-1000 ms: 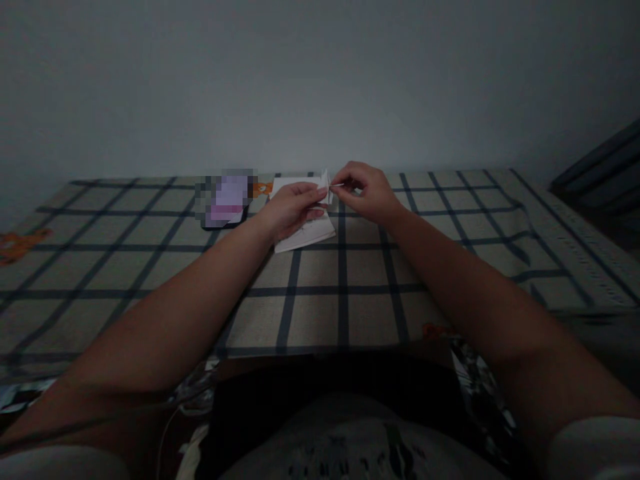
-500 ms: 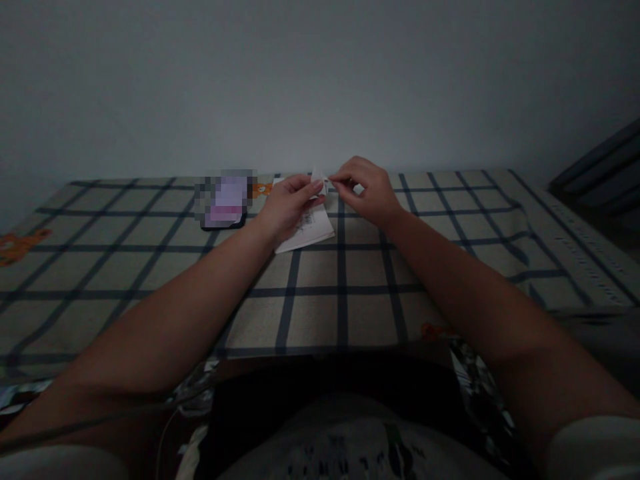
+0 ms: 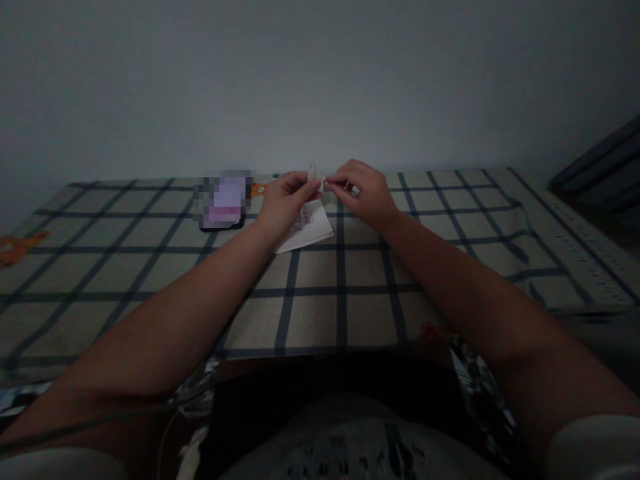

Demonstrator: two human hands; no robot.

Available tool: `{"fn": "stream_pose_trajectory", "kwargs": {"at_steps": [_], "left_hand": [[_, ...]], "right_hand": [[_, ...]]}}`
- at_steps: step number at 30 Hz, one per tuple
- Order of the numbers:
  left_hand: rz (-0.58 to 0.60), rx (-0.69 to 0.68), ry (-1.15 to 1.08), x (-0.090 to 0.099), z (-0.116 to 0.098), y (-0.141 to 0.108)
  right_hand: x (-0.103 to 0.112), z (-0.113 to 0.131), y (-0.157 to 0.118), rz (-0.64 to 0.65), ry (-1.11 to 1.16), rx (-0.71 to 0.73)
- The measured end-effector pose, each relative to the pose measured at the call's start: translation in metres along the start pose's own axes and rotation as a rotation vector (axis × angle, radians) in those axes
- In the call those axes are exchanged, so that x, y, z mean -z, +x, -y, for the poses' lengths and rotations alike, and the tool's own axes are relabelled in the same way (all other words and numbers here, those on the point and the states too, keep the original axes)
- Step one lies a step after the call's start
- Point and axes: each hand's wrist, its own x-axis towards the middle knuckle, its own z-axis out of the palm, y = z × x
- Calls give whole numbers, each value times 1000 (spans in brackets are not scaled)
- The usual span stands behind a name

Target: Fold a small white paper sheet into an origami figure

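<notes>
My left hand [image 3: 285,205] pinches a small folded white paper [image 3: 313,169] between thumb and fingers, above the middle of the table. From the right, my right hand [image 3: 364,190] brings thumb and forefinger together at the paper's right edge, closed on it. The paper's pointed tip stands up over the left thumb, while its lower part is hidden by the fingers. Under the left hand lies a white sheet or booklet [image 3: 316,230] with dark printing on it, partly covered by the hand and wrist.
A checked tablecloth [image 3: 313,320] with blue lines covers the table. Left of my hands lies a phone [image 3: 225,203], its screen blurred out. A pale wall [image 3: 320,87] rises behind the table. A cable [image 3: 100,421] runs at lower left, and a dark striped object [image 3: 605,160] stands at far right.
My right fingertips have shifted slightly left, closer to the left thumb at the folded paper. The paper's tip has turned a little. The printed sheet and phone stay in place.
</notes>
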Motion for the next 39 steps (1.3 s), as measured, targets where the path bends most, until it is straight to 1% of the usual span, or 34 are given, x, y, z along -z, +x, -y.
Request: {"fn": "stream_pose_trajectory", "kwargs": {"at_steps": [6, 9, 12, 15, 20, 23, 27, 32, 39], "left_hand": [[54, 22, -82, -1, 0, 0], [89, 49, -77, -1, -1, -1], [98, 68, -66, -1, -3, -2], [79, 51, -74, -2, -4, -3], [13, 19, -12, -2, -5, -4], [9, 6, 14, -1, -7, -5], [33, 9, -28, -2, -10, -5], [40, 34, -49, -2, -9, -3], [39, 33, -20, -1, -9, -4]], "right_hand": [[0, -2, 0, -27, 29, -6], [-1, -1, -1, -42, 34, -41], [-3, -1, -2, -40, 59, -52], [-3, 1, -1, -32, 84, -65], [-2, 6, 1, -33, 125, -144], [-5, 6, 2, -51, 172, -218], [-14, 1, 2, -95, 269, -306], [-21, -2, 1, -100, 396, -421], [-18, -2, -1, -57, 452, -422]]}}
